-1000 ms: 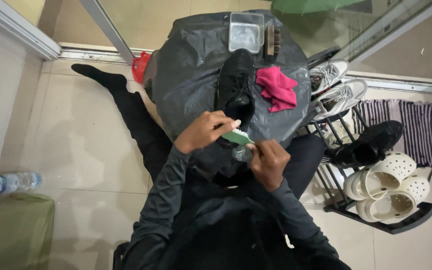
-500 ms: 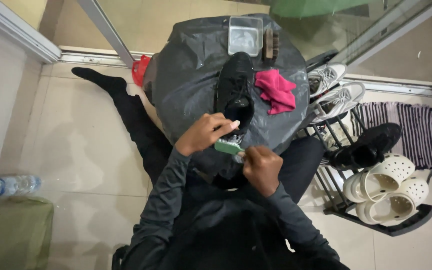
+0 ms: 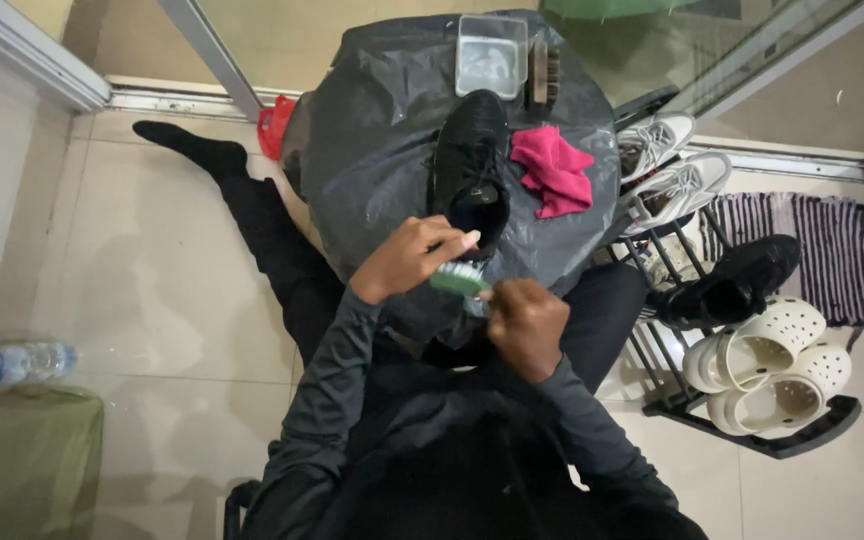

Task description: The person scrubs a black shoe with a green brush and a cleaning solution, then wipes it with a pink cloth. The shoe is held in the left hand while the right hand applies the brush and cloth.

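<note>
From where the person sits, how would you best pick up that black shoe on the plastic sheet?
Grip the black shoe around its heel collar, coming from the near side. Its opening faces up and toward the person, so fingers can hook inside the rim. The toe points away, and the pink cloth lies close on the right.

A green brush (image 3: 459, 279) is held between the left hand (image 3: 410, 258) and the right hand (image 3: 525, 322), just below a black shoe (image 3: 470, 170) laid on black plastic (image 3: 372, 150). A pink cloth (image 3: 553, 171) is seen beside the shoe.
</note>
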